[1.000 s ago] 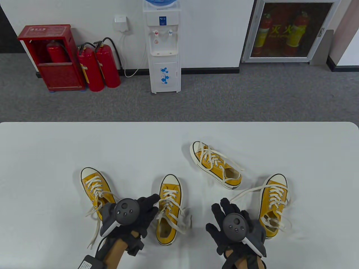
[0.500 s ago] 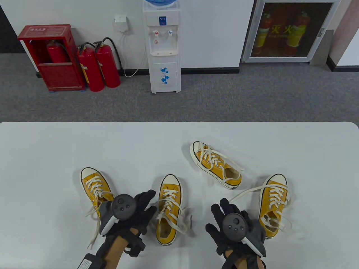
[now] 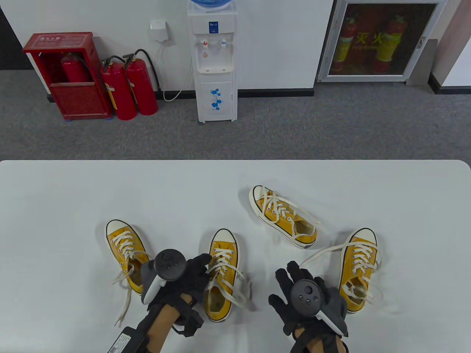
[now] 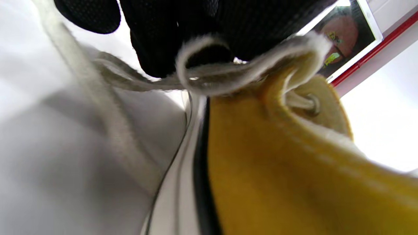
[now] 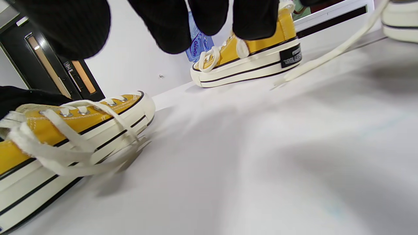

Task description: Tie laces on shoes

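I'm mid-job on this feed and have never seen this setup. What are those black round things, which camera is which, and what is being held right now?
No robot here: these are a person's two hands in black sensor gloves. The round black things are trackers strapped to the backs of the hands, not held.

The big picture looks down at the white table. The other two come from a camera on each wrist, close and tilted.

Four yellow sneakers lie on the table, laces untied. The left hand is at the second sneaker from the left; the left wrist view shows its fingers at a loop of that shoe's lace, apparently pinching it. The right hand hovers open between shoes, holding nothing.
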A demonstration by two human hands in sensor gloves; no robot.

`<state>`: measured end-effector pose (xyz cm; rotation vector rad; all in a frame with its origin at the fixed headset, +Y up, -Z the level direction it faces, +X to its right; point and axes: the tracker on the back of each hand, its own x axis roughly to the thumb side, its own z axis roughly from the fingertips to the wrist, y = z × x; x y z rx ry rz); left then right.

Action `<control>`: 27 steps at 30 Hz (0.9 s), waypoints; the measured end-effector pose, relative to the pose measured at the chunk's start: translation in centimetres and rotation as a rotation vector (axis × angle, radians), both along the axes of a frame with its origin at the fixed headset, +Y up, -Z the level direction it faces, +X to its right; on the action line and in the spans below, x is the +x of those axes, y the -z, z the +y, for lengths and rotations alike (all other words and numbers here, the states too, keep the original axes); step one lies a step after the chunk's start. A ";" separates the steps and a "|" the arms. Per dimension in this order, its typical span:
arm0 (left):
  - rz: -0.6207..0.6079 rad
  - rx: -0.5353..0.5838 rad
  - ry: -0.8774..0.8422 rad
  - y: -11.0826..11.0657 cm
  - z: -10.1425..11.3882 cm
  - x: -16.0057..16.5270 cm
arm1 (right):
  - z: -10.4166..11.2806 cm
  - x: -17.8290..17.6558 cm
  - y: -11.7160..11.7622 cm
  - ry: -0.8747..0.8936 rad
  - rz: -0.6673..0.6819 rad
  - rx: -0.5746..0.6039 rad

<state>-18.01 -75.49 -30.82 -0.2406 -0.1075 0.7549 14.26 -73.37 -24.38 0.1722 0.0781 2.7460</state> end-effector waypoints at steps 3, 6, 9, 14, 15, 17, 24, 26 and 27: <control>0.000 -0.003 -0.053 -0.1 0.4 -0.6 | 0.0 0.0 0.0 -0.001 0.003 -0.003; -0.005 0.002 -0.108 -0.2 0.9 -1.3 | 0.0 0.0 0.0 0.002 0.003 -0.002; 0.007 0.018 -0.182 -0.4 1.4 -2.5 | 0.0 0.0 0.0 0.005 0.001 0.000; 0.074 0.070 -0.391 -0.6 2.4 -4.3 | -0.1 0.1 0.0 0.005 0.001 -0.001; 0.092 0.087 -0.431 -0.6 2.5 -4.5 | -0.1 0.1 0.1 0.006 0.001 -0.001; 0.118 0.104 -0.539 -0.7 3.0 -5.1 | -0.1 0.1 0.1 0.006 0.002 -0.001; 0.130 0.111 -0.855 -1.0 4.4 -6.5 | -0.1 0.1 0.1 0.009 0.000 -0.002; 0.128 0.121 -0.912 -1.0 4.7 -7.0 | -0.1 0.2 0.1 0.012 -0.002 -0.001; 0.125 0.121 -0.937 -1.1 4.9 -7.2 | -0.1 0.2 0.1 0.013 -0.003 0.000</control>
